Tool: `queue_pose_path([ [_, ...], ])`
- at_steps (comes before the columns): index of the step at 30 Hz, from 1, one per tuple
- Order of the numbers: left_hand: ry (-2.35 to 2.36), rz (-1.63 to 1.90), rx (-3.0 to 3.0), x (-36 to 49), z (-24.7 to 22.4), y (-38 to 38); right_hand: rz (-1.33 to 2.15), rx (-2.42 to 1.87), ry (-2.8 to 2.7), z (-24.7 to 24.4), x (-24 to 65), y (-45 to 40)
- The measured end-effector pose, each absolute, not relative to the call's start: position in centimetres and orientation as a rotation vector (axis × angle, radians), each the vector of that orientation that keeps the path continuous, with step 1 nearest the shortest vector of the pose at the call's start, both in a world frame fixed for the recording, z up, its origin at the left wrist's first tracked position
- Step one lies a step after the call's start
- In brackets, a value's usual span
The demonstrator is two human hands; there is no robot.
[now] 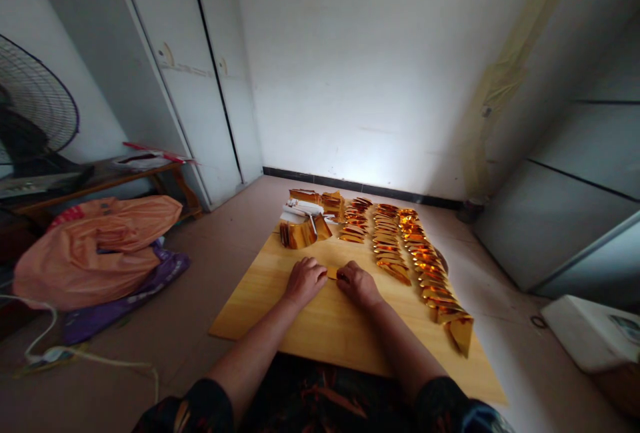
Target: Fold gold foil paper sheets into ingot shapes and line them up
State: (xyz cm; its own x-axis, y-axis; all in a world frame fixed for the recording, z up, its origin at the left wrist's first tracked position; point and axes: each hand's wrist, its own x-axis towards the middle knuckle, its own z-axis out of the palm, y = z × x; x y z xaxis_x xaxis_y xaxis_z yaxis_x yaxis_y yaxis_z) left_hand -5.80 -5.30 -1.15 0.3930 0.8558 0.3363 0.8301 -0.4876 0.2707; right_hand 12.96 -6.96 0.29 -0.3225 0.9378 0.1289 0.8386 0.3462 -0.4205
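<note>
A small piece of gold foil paper (pixel 332 273) lies between my two hands, just above the wooden board (pixel 260 293). The fingers of my left hand (pixel 306 281) are closed on its left end. At its right end, my right hand (pixel 358 283) pinches it with curled fingers. Beyond my hands sits a bent stack of gold foil sheets (pixel 299 234), with white paper (pixel 303 208) behind it. To the right, folded gold foil pieces run in several overlapping rows, the longest row (pixel 431 271) reaching toward the board's right edge.
A fan (pixel 37 100) stands on a low wooden bench at the left. Below it are an orange bag (pixel 100 246) and a purple bag (pixel 125 303) on the floor, near a white cable (pixel 100 361). A white box (pixel 593 333) sits at the right.
</note>
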Motion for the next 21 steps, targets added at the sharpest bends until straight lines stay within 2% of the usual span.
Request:
queue_pose_path([
  [10,1.646,0.651,2.554,-4.9,-0.6,-5.3,0.193,-1.716,-2.185,-0.9,12.3,-7.0],
  [17,1.739,0.795,2.211,-3.1,-1.2,-5.3,0.033,-1.721,-2.204,-2.0,12.4,-7.1],
  [21,1.789,0.752,2.075,-2.7,-0.8,-5.6,0.022,-1.800,-2.198,-1.9,12.4,-7.1],
])
